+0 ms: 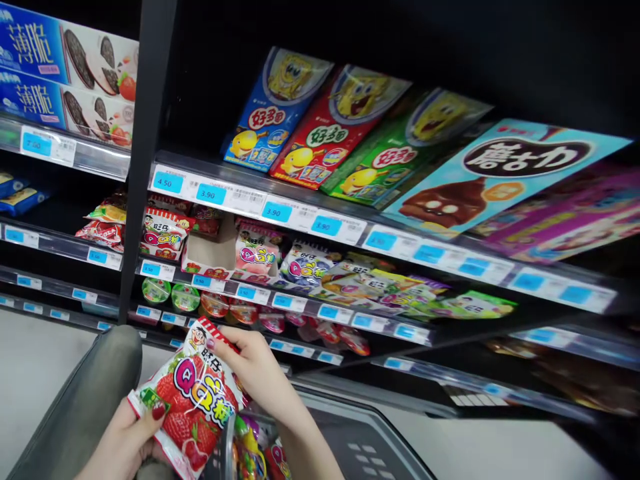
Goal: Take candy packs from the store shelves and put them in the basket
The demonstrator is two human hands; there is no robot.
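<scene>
A bag of gummy candy [197, 393] with strawberries printed on its front is tilted between both hands, low in the view. My left hand [127, 437] grips its lower left edge, thumb over the front. On the upper right edge my right hand [250, 363] is closed, its thumb near the striped top. Beneath the right forearm a dark shopping basket [360, 427] shows, partly covered. Several colourful packets [250, 450] lie behind the bag, inside the basket.
Ahead, a shelf [260, 210] with price tags carries cartoon snack boxes [320, 127] and a light-blue box [505, 170]. Lower down are more candy bags [305, 263] and jelly cups [215, 303]. Biscuit boxes [67, 73] stand left of a black post [143, 133]. My knee [117, 360] is at lower left.
</scene>
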